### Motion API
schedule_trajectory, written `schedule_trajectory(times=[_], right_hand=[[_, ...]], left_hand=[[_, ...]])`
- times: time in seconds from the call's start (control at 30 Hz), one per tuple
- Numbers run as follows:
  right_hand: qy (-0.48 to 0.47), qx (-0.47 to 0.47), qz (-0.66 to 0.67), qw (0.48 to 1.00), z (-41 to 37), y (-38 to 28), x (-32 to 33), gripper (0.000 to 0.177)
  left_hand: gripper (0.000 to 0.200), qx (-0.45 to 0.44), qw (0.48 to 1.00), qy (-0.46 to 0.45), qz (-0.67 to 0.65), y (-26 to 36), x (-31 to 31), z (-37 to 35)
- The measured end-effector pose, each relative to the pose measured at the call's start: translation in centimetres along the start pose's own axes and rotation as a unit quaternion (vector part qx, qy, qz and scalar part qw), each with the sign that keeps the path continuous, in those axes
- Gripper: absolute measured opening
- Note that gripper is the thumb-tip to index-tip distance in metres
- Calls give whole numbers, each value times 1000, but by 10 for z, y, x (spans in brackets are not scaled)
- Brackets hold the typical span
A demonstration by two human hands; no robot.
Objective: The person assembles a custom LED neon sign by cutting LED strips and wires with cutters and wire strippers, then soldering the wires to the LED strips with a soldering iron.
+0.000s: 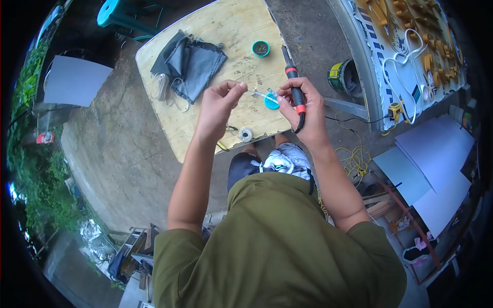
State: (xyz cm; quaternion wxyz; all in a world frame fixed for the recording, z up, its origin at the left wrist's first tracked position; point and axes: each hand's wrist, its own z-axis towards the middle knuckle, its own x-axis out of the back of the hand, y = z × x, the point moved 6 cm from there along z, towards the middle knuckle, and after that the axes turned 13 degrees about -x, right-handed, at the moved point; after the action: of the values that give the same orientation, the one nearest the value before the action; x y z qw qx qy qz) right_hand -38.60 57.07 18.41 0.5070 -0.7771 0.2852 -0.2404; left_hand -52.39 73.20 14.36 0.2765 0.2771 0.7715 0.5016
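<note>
My right hand [307, 105] is closed round a soldering iron [294, 82] with a black and red handle, its metal tip pointing away from me. The same hand's thumb and fingertips pinch a short, thin whitish strip [266, 96] that extends toward my left hand. My left hand [222, 105] is raised over the table with thumb and forefinger pressed together; what they pinch, if anything, is too small to make out. Below the strip lies a round turquoise lid [271, 101]. A spool of pale wire [245, 134] stands near the table's front edge.
On the wooden table [241, 31] are grey cloth [190, 64], a small turquoise cup of dark material [261, 49] and a yellow-handled tool [222, 146]. To the right stand a bucket [343, 77] and a second table with white cable [395, 60]. Yellow cord [356, 161] lies on the floor.
</note>
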Motion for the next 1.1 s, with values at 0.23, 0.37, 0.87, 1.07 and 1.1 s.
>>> schedule_trajectory(times=[0.23, 0.37, 0.87, 1.07, 1.1], right_hand=[[-45, 16, -11, 999, -15, -19, -30, 23], [-59, 17, -12, 998, -22, -23, -40, 23], [-59, 30, -53, 996, -37, -26, -50, 22], [-63, 28, -36, 997, -41, -27, -50, 22], [-63, 28, -37, 997, -41, -26, -50, 22]], left_hand=[[24, -30, 998, 39, -29, 19, 6, -38], [25, -51, 997, 50, -25, 26, 11, -50], [19, -78, 995, 52, 34, 21, 24, -63], [20, -76, 994, 60, 48, 22, 24, -65], [20, -76, 994, 60, 50, 22, 24, -65]])
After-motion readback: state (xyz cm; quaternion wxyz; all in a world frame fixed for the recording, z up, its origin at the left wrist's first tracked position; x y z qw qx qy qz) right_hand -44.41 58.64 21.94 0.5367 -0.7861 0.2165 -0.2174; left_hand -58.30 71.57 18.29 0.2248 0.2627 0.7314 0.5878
